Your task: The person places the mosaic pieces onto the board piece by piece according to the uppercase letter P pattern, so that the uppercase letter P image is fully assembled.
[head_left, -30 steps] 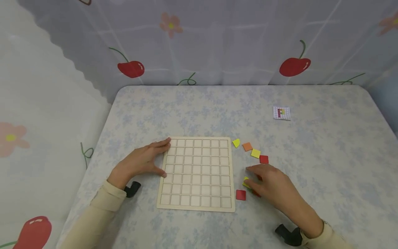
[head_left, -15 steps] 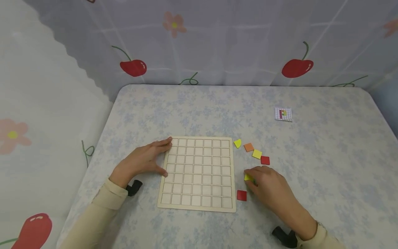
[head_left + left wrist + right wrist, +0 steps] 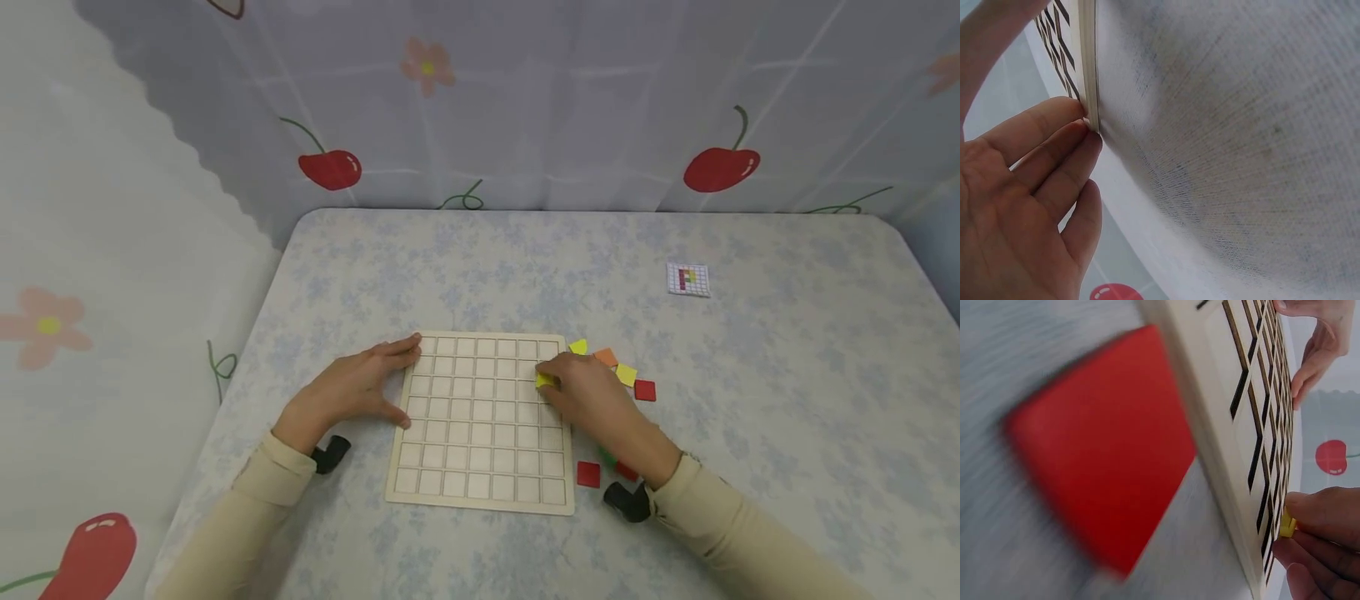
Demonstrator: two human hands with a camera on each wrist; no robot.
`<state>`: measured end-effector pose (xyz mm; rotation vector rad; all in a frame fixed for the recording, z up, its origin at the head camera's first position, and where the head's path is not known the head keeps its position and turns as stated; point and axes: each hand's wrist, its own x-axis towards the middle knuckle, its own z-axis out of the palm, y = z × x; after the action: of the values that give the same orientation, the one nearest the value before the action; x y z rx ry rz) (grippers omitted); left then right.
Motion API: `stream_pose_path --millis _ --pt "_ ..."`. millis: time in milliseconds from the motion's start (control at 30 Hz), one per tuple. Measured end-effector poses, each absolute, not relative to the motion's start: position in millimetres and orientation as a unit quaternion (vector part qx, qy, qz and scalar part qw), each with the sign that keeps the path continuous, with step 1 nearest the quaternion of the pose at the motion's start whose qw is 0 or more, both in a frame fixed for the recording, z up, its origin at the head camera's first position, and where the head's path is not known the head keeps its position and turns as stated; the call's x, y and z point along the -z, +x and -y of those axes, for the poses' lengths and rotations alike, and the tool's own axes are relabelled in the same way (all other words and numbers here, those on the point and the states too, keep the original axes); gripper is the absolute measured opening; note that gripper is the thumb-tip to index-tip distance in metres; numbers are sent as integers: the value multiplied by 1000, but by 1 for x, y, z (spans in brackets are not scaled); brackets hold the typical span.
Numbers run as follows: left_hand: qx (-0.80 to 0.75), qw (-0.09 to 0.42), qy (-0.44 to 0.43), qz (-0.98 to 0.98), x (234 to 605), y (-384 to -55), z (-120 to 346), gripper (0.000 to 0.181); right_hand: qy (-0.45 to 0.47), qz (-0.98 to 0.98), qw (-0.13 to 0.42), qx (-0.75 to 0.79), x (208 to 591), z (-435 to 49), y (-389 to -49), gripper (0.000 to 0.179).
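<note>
A pale wooden grid board (image 3: pixel 472 503) lies flat on the table, its square cells holding no tiles that I can see. My left hand (image 3: pixel 356 390) rests against the board's left side, thumb and fingers spread apart; in the left wrist view the fingertips (image 3: pixel 1088 134) touch the board's edge. Over the upper right cells my right hand (image 3: pixel 592 398) pinches a yellow tile (image 3: pixel 544 380) between thumb and fingers. That tile shows only partly in the right wrist view, close to the grid surface; whether it touches a cell I cannot tell.
Right of the board lie a yellow rounded tile (image 3: pixel 578 346), an orange tile (image 3: pixel 606 357), a yellow square tile (image 3: pixel 626 375) and several red tiles (image 3: pixel 588 474). A green piece (image 3: pixel 607 456) is partly under the right wrist. A small pattern card (image 3: pixel 687 279) lies at the back right.
My right hand has picked up a yellow tile from beside the board and carried it left and away from me, over the grid. The left hand stays at the board's edge.
</note>
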<state>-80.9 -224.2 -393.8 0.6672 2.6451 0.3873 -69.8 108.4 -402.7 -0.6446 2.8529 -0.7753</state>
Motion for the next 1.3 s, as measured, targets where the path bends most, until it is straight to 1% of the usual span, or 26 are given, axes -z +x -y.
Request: stream_pose_path --millis 300,567,733,900,1100,1200,1300 --pt "-137 186 241 -943 393 -82 221 107 -244 -932 57 263 406 -80 -83 12" --pt "-129 189 239 -944 391 -84 219 107 -265 -925 30 270 406 -73 -91 12" --pt "-126 181 247 -944 391 -85 219 107 -273 -920 28 280 406 -71 -95 9" --pt "-125 186 244 -944 389 -86 220 106 -301 -917 29 260 406 -71 -90 9" --pt "-128 199 230 -944 389 -82 221 107 -339 -915 2 220 409 -67 -77 10" --pt "-134 205 224 -943 391 -81 221 107 -331 -914 10 234 408 -65 -70 11" --pt "-133 202 226 -944 393 -79 222 107 -290 -916 24 278 406 -68 -65 12"
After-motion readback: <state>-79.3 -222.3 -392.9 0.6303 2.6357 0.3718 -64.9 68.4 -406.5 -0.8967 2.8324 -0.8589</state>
